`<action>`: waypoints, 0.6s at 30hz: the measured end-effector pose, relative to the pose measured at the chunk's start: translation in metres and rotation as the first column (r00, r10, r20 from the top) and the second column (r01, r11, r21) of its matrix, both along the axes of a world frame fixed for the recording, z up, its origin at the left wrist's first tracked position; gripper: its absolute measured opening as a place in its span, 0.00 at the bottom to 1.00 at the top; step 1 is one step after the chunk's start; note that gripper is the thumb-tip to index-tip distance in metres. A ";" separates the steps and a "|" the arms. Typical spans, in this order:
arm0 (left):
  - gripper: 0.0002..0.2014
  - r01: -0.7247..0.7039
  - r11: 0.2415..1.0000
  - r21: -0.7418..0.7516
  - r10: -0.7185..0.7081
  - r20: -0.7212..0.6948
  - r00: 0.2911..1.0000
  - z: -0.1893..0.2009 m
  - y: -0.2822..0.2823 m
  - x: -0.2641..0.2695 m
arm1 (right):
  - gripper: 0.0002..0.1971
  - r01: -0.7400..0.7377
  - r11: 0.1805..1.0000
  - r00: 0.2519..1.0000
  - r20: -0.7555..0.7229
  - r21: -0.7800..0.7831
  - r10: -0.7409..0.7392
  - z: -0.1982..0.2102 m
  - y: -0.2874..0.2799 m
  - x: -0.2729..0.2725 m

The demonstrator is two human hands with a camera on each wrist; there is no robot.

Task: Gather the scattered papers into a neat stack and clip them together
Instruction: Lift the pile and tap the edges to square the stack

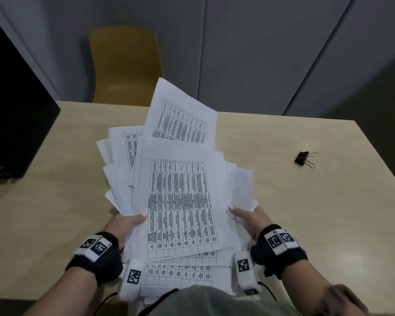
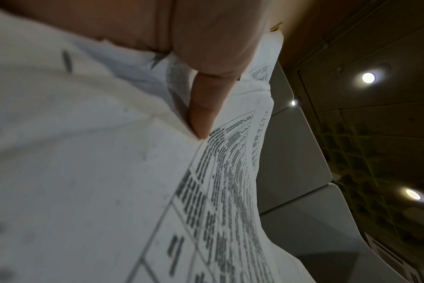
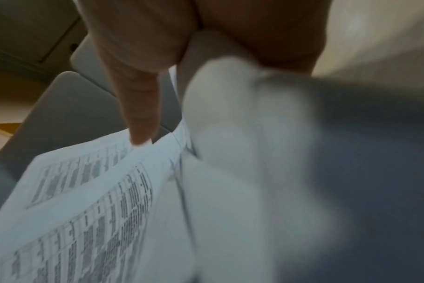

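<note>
Beige worktop [image 1: 283, 201]: left hand [image 1: 126, 224] and right hand [image 1: 251, 218] pinch uneven printed papers [image 1: 178, 201] between thumb and fingers; binder clip [image 1: 304, 158] lies apart.

Papers [image 1: 178, 197] over table [image 1: 306, 213] middle between both hands, binder clip [image 1: 304, 158] far right, chair [image 1: 123, 65] behind table

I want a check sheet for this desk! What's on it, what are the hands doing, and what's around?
Surface: beige table, partly bare.
Job's things: papers bunched, uneven, lifted off the table; binder clip lying apart to the right, unused.
Clutter: black box at the left edge.
Grippers: left hand and right hand each grip a side of the papers.
Cables: black cable from wrist gear.
Surroundings: yellow chair, grey wall panels.
</note>
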State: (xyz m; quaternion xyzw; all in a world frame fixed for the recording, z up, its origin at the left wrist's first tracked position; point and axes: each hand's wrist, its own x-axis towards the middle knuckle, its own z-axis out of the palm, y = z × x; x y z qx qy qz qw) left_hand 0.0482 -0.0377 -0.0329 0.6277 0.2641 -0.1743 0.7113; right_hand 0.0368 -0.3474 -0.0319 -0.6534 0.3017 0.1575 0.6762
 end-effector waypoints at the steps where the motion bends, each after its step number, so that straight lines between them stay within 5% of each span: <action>1: 0.17 0.009 1.000 0.007 -0.009 -0.003 1.000 0.002 -0.001 -0.001 | 0.21 -0.011 1.000 1.000 -0.004 0.001 0.011 -0.001 -0.001 -0.001; 7: 0.13 0.071 0.997 -0.011 -0.071 0.017 0.997 0.016 0.000 -0.001 | 0.38 -0.079 0.996 0.996 0.037 0.042 0.077 -0.008 -0.003 0.001; 11: 0.39 0.069 0.996 0.050 -0.068 -0.028 0.997 0.015 0.012 -0.004 | 0.31 -0.062 0.965 0.994 0.108 0.254 0.036 0.001 -0.012 -0.013; 15: 0.40 0.078 0.997 -0.025 -0.077 0.038 0.996 0.031 -0.008 -0.005 | 0.55 -0.075 0.968 0.995 0.088 0.240 0.055 -0.007 -0.017 -0.018; 18: 0.47 0.190 0.982 0.002 -0.190 0.053 0.980 0.030 -0.020 -0.005 | 0.60 -0.080 0.980 0.995 0.076 0.184 0.067 -0.013 -0.008 -0.015</action>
